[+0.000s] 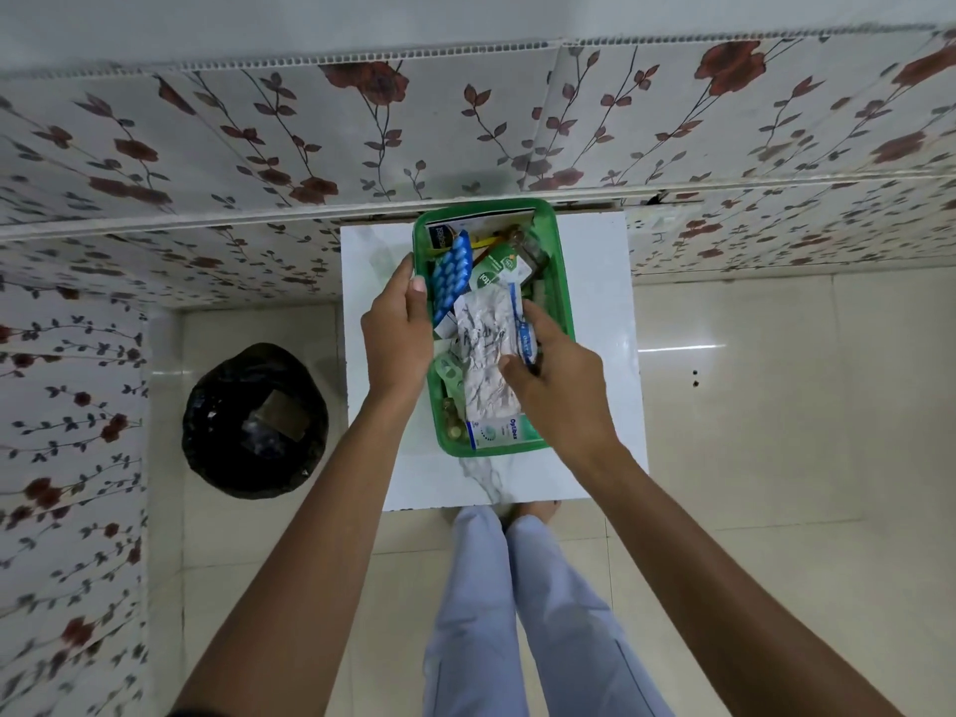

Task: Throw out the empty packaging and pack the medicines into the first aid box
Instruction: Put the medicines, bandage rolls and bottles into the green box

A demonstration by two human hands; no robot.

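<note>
A green plastic box [561, 282] stands on a white table [605, 406], filled with medicines. In it lie a blue blister strip [451, 274], a green and white carton [499, 269], a white and teal carton [504, 432] at the near end, and a crumpled silver foil strip [483, 349] on top. My left hand [396, 338] grips the box's left rim. My right hand [553, 375] rests over the box, fingers closed on the foil strip and a small white and blue pack [520, 323].
A bin lined with a black bag [253, 421] stands on the tiled floor left of the table, with some discarded packaging inside. Floral-patterned wall panels run behind and to the left. My legs and feet are below the table's near edge.
</note>
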